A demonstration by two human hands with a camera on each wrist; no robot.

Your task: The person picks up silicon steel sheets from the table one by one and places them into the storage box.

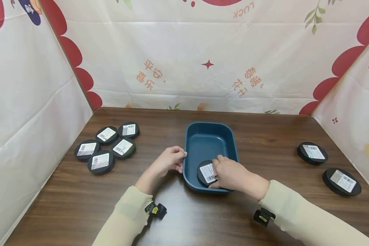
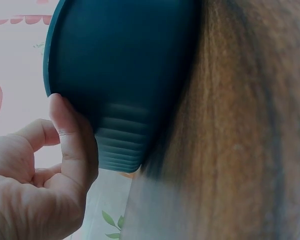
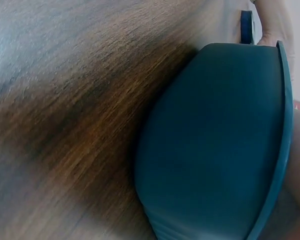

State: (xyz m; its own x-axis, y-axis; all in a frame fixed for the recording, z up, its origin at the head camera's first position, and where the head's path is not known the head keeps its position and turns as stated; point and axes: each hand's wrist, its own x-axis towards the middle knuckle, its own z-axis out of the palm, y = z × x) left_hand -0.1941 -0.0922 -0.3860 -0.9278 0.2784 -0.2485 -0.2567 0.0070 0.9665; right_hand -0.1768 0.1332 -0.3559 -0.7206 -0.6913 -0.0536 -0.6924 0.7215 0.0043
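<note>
In the head view a dark blue rectangular bin [image 1: 210,141] stands mid-table. A round black tin-like disc [image 1: 207,172] with a white barcode label sits inside its near end. My right hand [image 1: 235,175] reaches over the bin's near right side and grips that disc, fingers and thumb about its right edge. Just outside the left wall, my left hand [image 1: 169,160] touches the rim with its fingertips. From the left wrist, the left hand [image 2: 50,165] shows a finger lying along the bin's outer wall [image 2: 125,60]. The right wrist view is mostly bin wall [image 3: 210,135], with the right-hand grip hidden.
Several similar black discs [image 1: 100,162] lie grouped at the left of the wooden table [image 1: 255,133]. Two stacks or thick discs sit at the right, one farther [image 1: 312,153] and one nearer [image 1: 342,181]. Printed cloth [image 1: 184,44] hangs around the back and sides.
</note>
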